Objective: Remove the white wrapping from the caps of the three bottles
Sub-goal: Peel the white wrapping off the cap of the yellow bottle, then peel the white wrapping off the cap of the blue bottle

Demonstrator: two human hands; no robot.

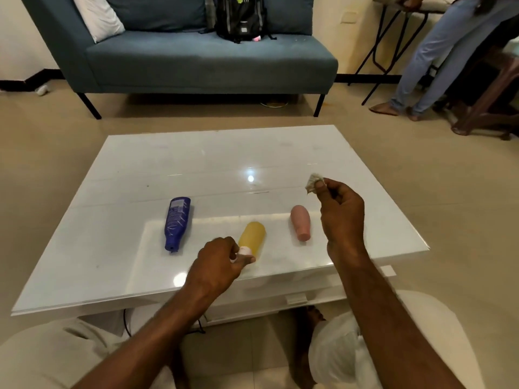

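Three bottles lie on their sides on the white table (196, 164), caps toward me. The blue bottle (176, 221) is on the left, its blue cap bare. In the middle lies the yellow bottle (252, 236); my left hand (219, 265) pinches its white cap end (245, 251) with thumb and fingers. The pink bottle (300, 221) on the right shows a bare pink cap. My right hand (341, 211) is raised above the table and pinches a crumpled piece of white wrapping (312, 183) between thumb and fingers.
A blue sofa (196, 60) with a black backpack (241, 16) and a white pillow (97, 15) stands beyond the table. A person's legs (429, 66) stand at the far right beside a folding table and a dark wooden chair. My knees are below the table's near edge.
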